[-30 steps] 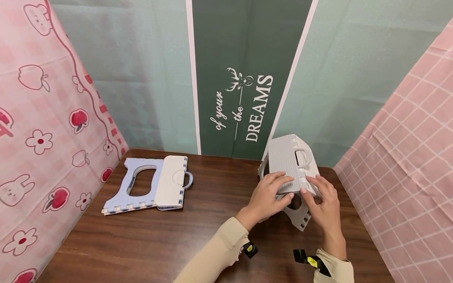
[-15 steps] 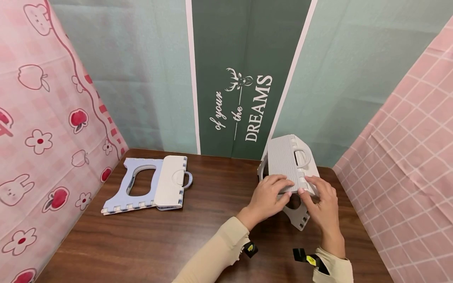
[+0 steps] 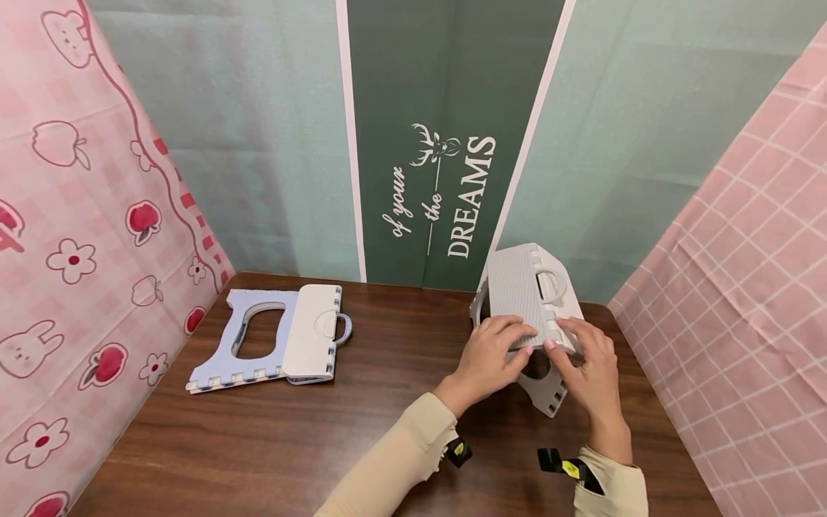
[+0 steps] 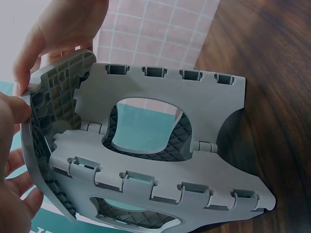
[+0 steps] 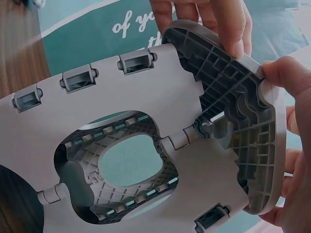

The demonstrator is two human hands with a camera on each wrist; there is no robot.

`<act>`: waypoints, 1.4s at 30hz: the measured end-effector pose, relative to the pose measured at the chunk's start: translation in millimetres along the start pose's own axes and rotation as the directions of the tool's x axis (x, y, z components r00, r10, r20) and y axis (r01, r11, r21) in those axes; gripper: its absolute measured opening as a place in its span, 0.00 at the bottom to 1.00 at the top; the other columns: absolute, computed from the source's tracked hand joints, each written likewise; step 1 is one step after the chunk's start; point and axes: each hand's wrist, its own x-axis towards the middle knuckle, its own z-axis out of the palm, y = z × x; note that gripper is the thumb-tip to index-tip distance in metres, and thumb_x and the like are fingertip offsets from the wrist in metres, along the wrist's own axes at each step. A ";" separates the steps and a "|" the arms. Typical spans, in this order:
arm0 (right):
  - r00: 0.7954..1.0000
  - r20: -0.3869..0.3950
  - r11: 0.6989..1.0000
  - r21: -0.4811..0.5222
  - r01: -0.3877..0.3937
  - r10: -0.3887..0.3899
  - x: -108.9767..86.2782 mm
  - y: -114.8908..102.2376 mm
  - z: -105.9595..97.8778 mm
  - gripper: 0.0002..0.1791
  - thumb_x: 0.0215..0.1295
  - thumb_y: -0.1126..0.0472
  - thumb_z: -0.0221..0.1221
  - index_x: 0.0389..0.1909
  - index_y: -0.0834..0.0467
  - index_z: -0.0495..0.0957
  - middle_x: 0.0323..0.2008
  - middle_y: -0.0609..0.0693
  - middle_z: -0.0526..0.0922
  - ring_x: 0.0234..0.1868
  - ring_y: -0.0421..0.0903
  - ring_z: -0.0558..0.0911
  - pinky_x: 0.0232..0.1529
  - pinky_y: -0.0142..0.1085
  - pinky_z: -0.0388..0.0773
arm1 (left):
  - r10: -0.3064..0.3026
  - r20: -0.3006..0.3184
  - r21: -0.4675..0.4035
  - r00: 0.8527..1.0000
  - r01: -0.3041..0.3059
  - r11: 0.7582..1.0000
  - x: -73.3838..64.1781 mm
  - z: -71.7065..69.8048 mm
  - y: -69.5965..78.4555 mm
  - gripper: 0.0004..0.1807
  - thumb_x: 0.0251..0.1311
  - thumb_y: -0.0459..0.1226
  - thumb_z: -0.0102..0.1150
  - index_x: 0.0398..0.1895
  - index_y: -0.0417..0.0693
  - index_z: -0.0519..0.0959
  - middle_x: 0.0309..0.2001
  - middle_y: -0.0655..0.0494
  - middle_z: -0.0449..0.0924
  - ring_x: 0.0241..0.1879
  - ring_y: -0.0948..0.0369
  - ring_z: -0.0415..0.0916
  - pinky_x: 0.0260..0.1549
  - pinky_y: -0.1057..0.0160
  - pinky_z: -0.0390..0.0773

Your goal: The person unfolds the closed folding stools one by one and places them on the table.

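Nearest are the beige sleeves (image 3: 394, 459) and the black wrist straps (image 3: 548, 460) with yellow marks. Beyond them the left hand (image 3: 487, 359) and right hand (image 3: 592, 370) come together at the near end of a light-grey folding step stool (image 3: 513, 291). Each hand grips the rim of its top between thumb and fingers: the left on the left-hand panel, the right on the right-hand one, thumb tips close together by the middle seam.

The step stool is on the right side of the wood-grain table (image 3: 388, 359), legs pointing down and spread apart. Its top is finely ridged, in two panels bent into a shallow peak, the right one sloping off to the right. The seam and the panels' long sides run away from the person, the far end leaning slightly left. A loop handle (image 3: 564, 283) rises from the seam partway along. The wrist views show a ribbed underside and, at the near end, two hinged leaves around an oval opening, partly folded inward.

Well apart on the left, a blue-and-white folding step stool (image 3: 297, 337) lies folded flat, long axis across the table, handle toward the right. Behind hangs a green cloth backdrop (image 3: 400, 79) lettered "of your", "the" and "DREAMS" beneath a deer's head, between pink patterned curtains (image 3: 730, 301).
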 end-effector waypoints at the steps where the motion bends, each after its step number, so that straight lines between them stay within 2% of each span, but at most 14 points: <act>1: 1.000 0.002 1.000 -0.004 0.003 -0.003 0.4 0.4 -0.1 0.21 0.47 0.63 0.64 0.46 0.64 0.78 0.49 0.65 0.75 0.50 0.65 0.69 0.44 0.59 0.57 | 0.000 0.003 0.013 1.000 0.000 1.000 0.3 -0.1 -0.2 0.13 0.61 0.42 0.54 0.47 0.55 0.79 0.51 0.57 0.73 0.53 0.61 0.68 0.55 0.65 0.63; 7: 1.000 0.015 0.999 -0.034 0.021 -0.021 1.7 1.3 -0.8 0.23 0.44 0.62 0.67 0.45 0.63 0.79 0.49 0.64 0.75 0.48 0.64 0.69 0.43 0.59 0.57 | 0.004 0.030 0.059 1.000 -0.005 0.998 2.5 -2.4 -0.8 0.13 0.58 0.43 0.55 0.46 0.57 0.79 0.50 0.59 0.73 0.51 0.61 0.68 0.52 0.63 0.66; 15: 0.998 0.038 0.997 -0.061 -0.038 0.040 2.4 0.0 -0.3 0.24 0.43 0.64 0.68 0.46 0.61 0.79 0.51 0.63 0.74 0.49 0.66 0.67 0.42 0.61 0.56 | 0.000 0.065 0.121 0.998 -0.008 0.993 4.7 -5.2 -0.6 0.14 0.58 0.44 0.55 0.47 0.58 0.79 0.50 0.60 0.73 0.52 0.61 0.68 0.50 0.63 0.67; 20: 0.998 0.044 0.996 -0.079 -0.047 0.050 1.6 0.2 0.0 0.23 0.43 0.64 0.68 0.45 0.60 0.79 0.50 0.63 0.74 0.48 0.67 0.67 0.39 0.61 0.56 | 0.006 0.067 0.144 0.998 -0.015 0.989 4.1 -4.2 -1.6 0.14 0.58 0.44 0.55 0.47 0.59 0.79 0.50 0.60 0.73 0.52 0.62 0.69 0.48 0.64 0.68; 26: 0.998 0.051 0.993 -0.115 -0.037 0.043 2.4 1.4 0.4 0.22 0.44 0.61 0.67 0.45 0.60 0.80 0.50 0.63 0.74 0.49 0.68 0.67 0.38 0.62 0.56 | 0.010 0.075 0.175 0.997 -0.023 0.984 4.5 -2.6 -2.0 0.13 0.58 0.44 0.55 0.47 0.60 0.78 0.50 0.60 0.72 0.52 0.62 0.68 0.48 0.63 0.67; 34: 0.998 0.051 0.983 -0.185 -0.012 0.022 3.4 5.0 -0.7 0.21 0.44 0.58 0.66 0.43 0.58 0.80 0.47 0.63 0.75 0.47 0.70 0.67 0.37 0.62 0.56 | 0.004 0.133 0.216 0.991 -0.033 0.976 7.7 -2.3 0.1 0.13 0.60 0.45 0.53 0.47 0.62 0.78 0.50 0.63 0.71 0.53 0.64 0.65 0.49 0.64 0.65; 42: 0.998 0.062 0.980 -0.199 0.007 0.006 3.4 7.4 0.1 0.20 0.43 0.58 0.68 0.41 0.57 0.81 0.48 0.63 0.75 0.46 0.70 0.68 0.37 0.62 0.56 | 0.011 0.138 0.258 0.990 -0.046 0.965 8.6 -2.3 -1.8 0.13 0.59 0.46 0.54 0.48 0.63 0.78 0.50 0.64 0.71 0.53 0.64 0.65 0.50 0.63 0.64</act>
